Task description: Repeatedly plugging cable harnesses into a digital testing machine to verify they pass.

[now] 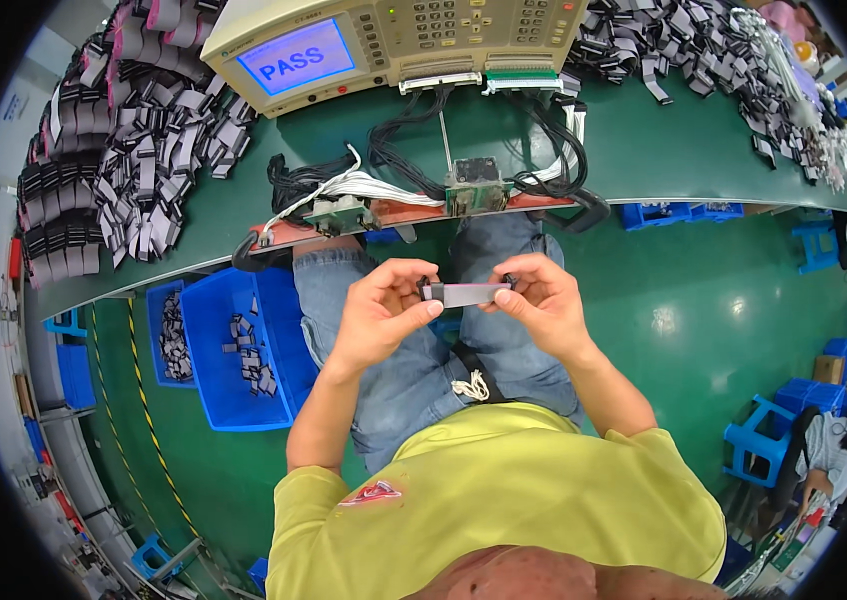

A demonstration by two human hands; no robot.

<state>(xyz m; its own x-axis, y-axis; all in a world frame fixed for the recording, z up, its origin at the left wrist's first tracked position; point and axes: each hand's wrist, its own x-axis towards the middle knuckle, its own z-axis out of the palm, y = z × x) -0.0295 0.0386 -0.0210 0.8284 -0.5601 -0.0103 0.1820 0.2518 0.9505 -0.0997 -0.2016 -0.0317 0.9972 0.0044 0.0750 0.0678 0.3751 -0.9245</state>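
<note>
A short grey ribbon cable (469, 294) with black connectors at its ends is stretched between my two hands, above my lap. My left hand (387, 308) pinches the connector at one end. At the other end, my right hand (541, 302) grips the second connector between thumb and fingers. Just beyond the hands, along the table's front edge, sits a small test fixture (475, 186) on a red strip, with a second green board (342, 216) to its left. Black and white wires run from these toward a beige tester (394, 45) with a lit blue screen.
Piles of grey ribbon cables (149, 165) cover the green table's left side, and another heap (644, 45) lies at the back right. Blue bins (206, 375) holding cables stand on the floor at left. Blue stools (759, 440) and another person's arm (816, 487) appear at far right.
</note>
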